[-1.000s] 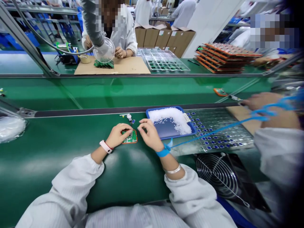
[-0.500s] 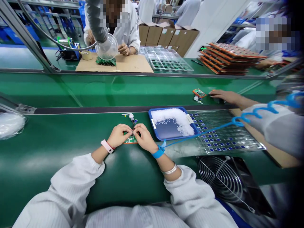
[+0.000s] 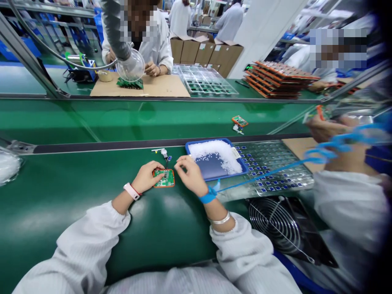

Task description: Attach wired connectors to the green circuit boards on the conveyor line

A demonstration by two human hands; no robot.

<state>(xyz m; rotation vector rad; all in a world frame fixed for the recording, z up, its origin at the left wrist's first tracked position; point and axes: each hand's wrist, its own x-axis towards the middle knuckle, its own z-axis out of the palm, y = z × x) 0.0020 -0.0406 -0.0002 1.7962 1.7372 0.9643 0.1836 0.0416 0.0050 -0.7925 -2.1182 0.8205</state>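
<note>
A green circuit board (image 3: 165, 178) with an orange edge lies on the green table in front of me. My left hand (image 3: 148, 176) grips its left side, thumb on top. A white connector (image 3: 164, 153) and a small blue part (image 3: 169, 158) are joined to the board's top edge by a dark lead. My right hand (image 3: 187, 169) is raised just right of the board, apart from it, fingertips pinched together; whatever they hold is too small to make out. Beside it sits a blue tray (image 3: 211, 167) of small white pieces.
A clear sheet (image 3: 275, 165) with rows of blue parts lies right of the tray, above a black fan (image 3: 275, 222). Another board (image 3: 239, 121) is on the far belt. A person's hand (image 3: 327, 128) holds a board at right. A blue cord crosses from my right wrist.
My right hand has come away from the board to the right, uncovering it. The person's hand at right has left the belt and now holds a board. The view has shifted slightly.
</note>
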